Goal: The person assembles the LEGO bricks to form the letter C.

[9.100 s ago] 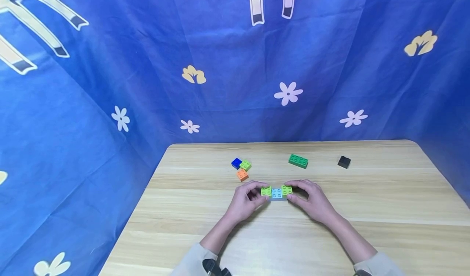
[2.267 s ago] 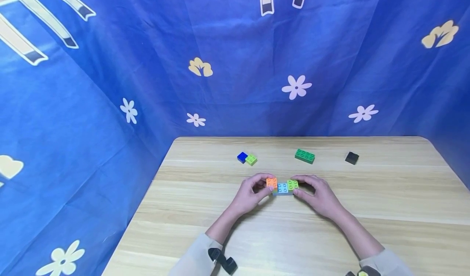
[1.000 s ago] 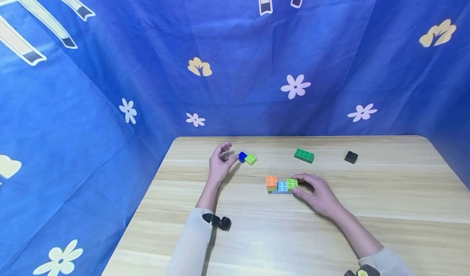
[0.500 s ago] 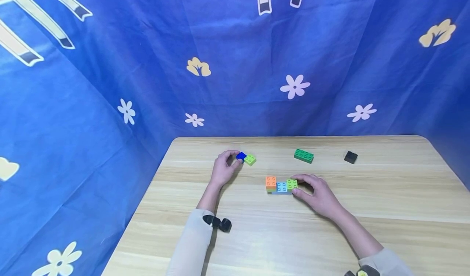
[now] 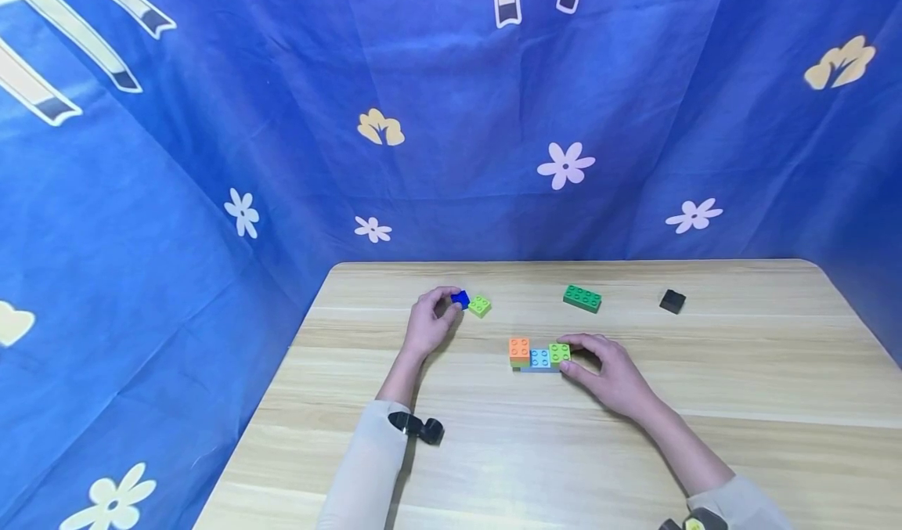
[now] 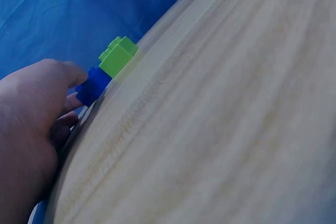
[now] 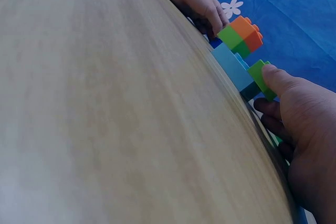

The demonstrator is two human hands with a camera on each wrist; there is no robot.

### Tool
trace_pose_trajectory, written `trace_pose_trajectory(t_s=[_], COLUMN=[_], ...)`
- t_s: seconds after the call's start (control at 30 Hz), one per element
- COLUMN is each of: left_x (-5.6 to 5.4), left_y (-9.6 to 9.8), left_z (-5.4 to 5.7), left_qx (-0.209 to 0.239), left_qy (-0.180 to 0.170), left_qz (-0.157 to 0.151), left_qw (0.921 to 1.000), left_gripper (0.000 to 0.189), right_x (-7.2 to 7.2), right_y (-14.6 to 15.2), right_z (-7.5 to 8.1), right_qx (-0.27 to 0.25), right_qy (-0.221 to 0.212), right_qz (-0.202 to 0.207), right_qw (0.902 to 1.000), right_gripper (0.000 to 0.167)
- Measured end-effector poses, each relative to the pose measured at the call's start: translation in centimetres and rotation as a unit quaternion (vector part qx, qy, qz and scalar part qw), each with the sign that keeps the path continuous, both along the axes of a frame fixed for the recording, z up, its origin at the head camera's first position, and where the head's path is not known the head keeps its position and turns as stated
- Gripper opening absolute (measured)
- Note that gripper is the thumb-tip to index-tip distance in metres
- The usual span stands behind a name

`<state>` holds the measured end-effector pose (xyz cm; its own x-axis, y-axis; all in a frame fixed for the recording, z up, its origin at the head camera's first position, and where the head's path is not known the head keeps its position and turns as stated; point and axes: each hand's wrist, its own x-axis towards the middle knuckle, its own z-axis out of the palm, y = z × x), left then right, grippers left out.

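While the right hand (image 5: 611, 373) is pinching a lime block (image 5: 560, 353) at the light blue brick's (image 5: 540, 358) right end, well in from the worktop's (image 5: 535, 452) back edge, the left hand (image 5: 428, 325) is holding the blue brick (image 5: 461, 300) between curled thumb and fingers, towards the back left corner, just beside a loose lime brick (image 5: 480, 305)

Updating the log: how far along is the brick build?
Looks done: orange brick on lower lime brick at one end of the light-blue brick, second lime brick at the other. In hand: left hand pinches the blue brick; right hand holds the second lime brick. Probably left: loose lime brick, green brick and black brick, all off the build.
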<state>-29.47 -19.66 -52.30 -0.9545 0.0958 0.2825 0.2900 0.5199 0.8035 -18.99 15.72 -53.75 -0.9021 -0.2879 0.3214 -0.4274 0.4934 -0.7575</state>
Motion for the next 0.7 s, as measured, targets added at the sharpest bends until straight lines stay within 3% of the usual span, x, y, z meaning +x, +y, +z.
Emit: trace_pose_trajectory(t_s=[0.13, 0.33, 0.53, 0.7], left_x=[0.0, 0.1, 0.8, 2.7], left_y=[0.0, 0.1, 1.2, 3.6], left_z=[0.0, 0.0, 0.0, 0.2], left_qx=[0.016, 0.070, 0.185, 0.246], left_qy=[-0.008, 0.031, 0.058, 0.036], left_qz=[0.005, 0.034, 0.045, 0.006], left_qw=[0.9998, 0.9965, 0.9800, 0.9686], left_gripper=[0.035, 0.032, 0.033, 0.032], right_x=[0.0, 0.0, 0.0, -0.1], right_y=[0.0, 0.0, 0.1, 0.1], right_z=[-0.1, -0.1, 0.0, 0.1], right_qx=[0.001, -0.001, 0.000, 0.001], right_qy=[0.000, 0.002, -0.001, -0.002], right_qz=[-0.001, 0.002, -0.001, 0.001], right_qw=[1.0000, 1.0000, 1.0000, 1.0000], right_gripper=[0.041, 0.041, 0.042, 0.042])
